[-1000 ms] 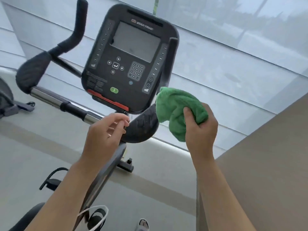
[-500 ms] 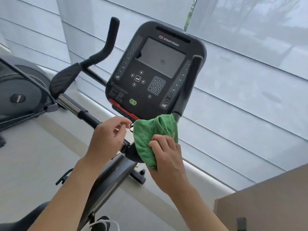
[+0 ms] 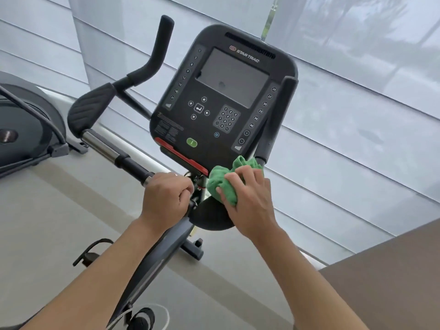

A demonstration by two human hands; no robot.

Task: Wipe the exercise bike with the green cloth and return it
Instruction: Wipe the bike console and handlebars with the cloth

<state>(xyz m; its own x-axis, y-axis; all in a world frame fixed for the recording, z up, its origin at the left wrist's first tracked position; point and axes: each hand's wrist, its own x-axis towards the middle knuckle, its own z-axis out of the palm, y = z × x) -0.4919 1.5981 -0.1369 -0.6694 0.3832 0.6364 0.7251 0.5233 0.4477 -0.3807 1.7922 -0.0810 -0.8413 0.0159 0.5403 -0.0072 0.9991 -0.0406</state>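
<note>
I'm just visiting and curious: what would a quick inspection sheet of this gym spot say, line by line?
Surface: pale grey floor, bare where visible.
Job's things: green cloth, bunched, pressed on the exercise bike's right elbow pad just below the console, whose screen is dark.
Clutter: nothing seen.
Hands: right hand grips the cloth; left hand is curled at the handlebar by the centre stem, though what it holds is hidden.
Cables: a thin white cord loops near the bottom edge; thin wires sit under the console.
Surroundings: translucent window blinds behind, a second machine at left, a brown surface at lower right.
</note>
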